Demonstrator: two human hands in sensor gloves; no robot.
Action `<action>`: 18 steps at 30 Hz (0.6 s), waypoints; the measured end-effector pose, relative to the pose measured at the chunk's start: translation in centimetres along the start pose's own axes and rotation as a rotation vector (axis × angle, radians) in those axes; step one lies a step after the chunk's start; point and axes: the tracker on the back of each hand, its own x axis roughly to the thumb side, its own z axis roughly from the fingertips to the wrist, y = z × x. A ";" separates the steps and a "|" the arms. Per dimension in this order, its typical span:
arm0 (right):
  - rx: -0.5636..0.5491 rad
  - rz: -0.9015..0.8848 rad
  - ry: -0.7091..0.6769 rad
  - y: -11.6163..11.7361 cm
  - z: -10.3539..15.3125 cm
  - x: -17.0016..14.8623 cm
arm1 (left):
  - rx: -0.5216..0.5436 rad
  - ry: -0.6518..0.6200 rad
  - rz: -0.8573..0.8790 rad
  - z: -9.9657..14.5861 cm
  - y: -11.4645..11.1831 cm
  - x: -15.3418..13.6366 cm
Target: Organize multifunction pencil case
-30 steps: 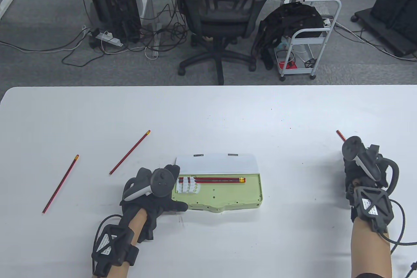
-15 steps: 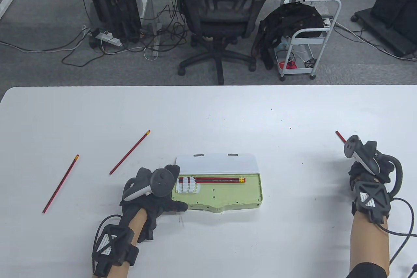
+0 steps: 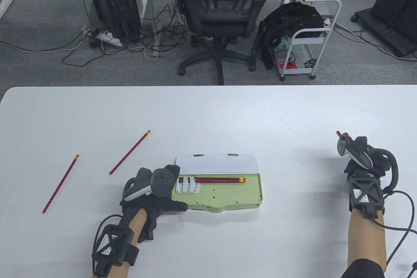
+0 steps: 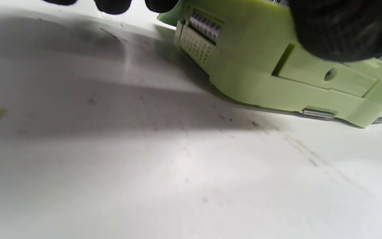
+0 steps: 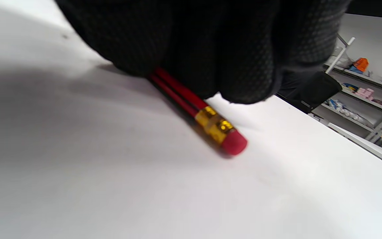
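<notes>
The left hand (image 3: 153, 193) braces the open pencil case (image 3: 224, 193) at nine o'clock, fingers straight, so the right hand's (image 3: 365, 167) fingers can pinch a pencil (image 5: 194, 109) off the table (image 3: 208, 111).

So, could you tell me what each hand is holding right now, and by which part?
The right hand pinches a red pencil on its shaft just behind the eraser ferrule. The left hand steadies the green pencil case at its left end.

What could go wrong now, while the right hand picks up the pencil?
The right hand grips the pencil only near its eraser end, so it may tip or slip. The left hand touches just the left end of the pencil case, so the case may turn when the pencil goes in.
</notes>
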 end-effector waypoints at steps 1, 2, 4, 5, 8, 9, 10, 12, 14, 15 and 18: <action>0.004 -0.004 -0.003 0.0 0.1 0.0 | 0.000 0.000 0.000 0.0 0.0 0.0; 0.011 -0.007 -0.005 0.1 0.1 0.0 | 0.000 0.000 -0.001 0.0 0.0 0.0; 0.027 -0.018 -0.010 0.2 0.2 -0.2 | 0.000 -0.001 0.001 0.0 0.0 0.0; 0.026 -0.032 -0.011 0.2 0.3 -0.2 | 0.000 -0.002 0.002 0.0 0.0 0.0; 0.030 -0.069 -0.024 0.0 0.8 0.0 | 0.001 -0.003 0.005 0.0 0.0 0.0; 0.028 -0.072 -0.031 -0.2 1.0 0.2 | 0.001 -0.002 0.001 0.0 0.0 0.0; 0.018 -0.077 -0.046 -0.6 1.3 0.5 | 0.001 0.000 -0.002 0.0 0.0 0.0; 0.012 -0.099 -0.075 -1.6 1.9 1.2 | 0.002 0.000 -0.002 0.0 0.0 0.0; -0.012 -0.143 -0.103 -2.6 2.7 1.9 | 0.002 -0.001 0.001 0.0 0.0 0.0; -0.032 -0.186 -0.127 -3.2 3.3 2.3 | 0.002 -0.001 0.001 0.0 0.0 0.0; -0.073 -0.308 -0.192 -4.9 5.1 3.6 | 0.002 -0.001 0.000 0.0 0.0 0.0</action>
